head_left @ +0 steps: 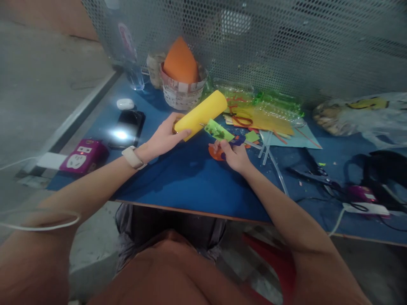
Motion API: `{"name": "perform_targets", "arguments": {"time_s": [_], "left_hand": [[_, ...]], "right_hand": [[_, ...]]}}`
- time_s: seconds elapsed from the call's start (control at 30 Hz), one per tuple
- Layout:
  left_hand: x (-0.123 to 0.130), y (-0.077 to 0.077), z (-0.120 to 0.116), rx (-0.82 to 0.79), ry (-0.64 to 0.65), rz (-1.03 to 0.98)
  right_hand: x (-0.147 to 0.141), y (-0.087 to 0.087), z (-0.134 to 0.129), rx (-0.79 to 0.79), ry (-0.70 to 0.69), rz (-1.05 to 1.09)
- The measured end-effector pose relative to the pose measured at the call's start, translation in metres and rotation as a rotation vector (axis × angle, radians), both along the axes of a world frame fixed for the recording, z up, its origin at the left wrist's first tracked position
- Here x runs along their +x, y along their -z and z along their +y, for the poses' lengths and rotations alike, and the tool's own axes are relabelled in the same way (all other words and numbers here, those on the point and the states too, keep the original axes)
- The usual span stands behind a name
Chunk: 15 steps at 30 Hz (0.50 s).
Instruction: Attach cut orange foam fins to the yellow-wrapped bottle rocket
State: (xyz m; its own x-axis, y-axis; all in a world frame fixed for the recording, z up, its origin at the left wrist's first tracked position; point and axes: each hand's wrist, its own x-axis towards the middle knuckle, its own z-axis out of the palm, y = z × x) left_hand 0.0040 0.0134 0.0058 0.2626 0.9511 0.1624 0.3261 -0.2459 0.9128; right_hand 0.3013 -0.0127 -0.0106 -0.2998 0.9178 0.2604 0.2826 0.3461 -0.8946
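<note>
My left hand (163, 134) is wrapped round the lower end of a yellow tube (203, 113), which tilts up to the right above the blue table. My right hand (235, 156) is closed on scissors with orange and purple handles (216, 153). A bright green piece with dark marks (219, 130) covers most of the blades, and a thin tip pokes out near the tube's side. Whether the tip touches the tube, I cannot tell. Just right of my right hand lies a small green paper piece (252, 136).
Behind the tube stands a woven basket (182, 95) holding an orange cone (181, 61). Yellow and light-blue sheets (305, 137) and clear plastic strips lie right. A phone (127, 127), white case (125, 103) and purple power socket (82, 156) are left. Pliers (313, 176) and cables lie far right.
</note>
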Motion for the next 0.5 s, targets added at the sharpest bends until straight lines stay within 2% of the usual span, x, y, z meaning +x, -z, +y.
{"name": "perform_targets", "arguments": {"time_s": [0.5], "left_hand": [[0.007, -0.013, -0.008, -0.146, -0.027, -0.111]], "right_hand": [[0.002, 0.007, 0.005, 0.028, 0.005, -0.003]]}}
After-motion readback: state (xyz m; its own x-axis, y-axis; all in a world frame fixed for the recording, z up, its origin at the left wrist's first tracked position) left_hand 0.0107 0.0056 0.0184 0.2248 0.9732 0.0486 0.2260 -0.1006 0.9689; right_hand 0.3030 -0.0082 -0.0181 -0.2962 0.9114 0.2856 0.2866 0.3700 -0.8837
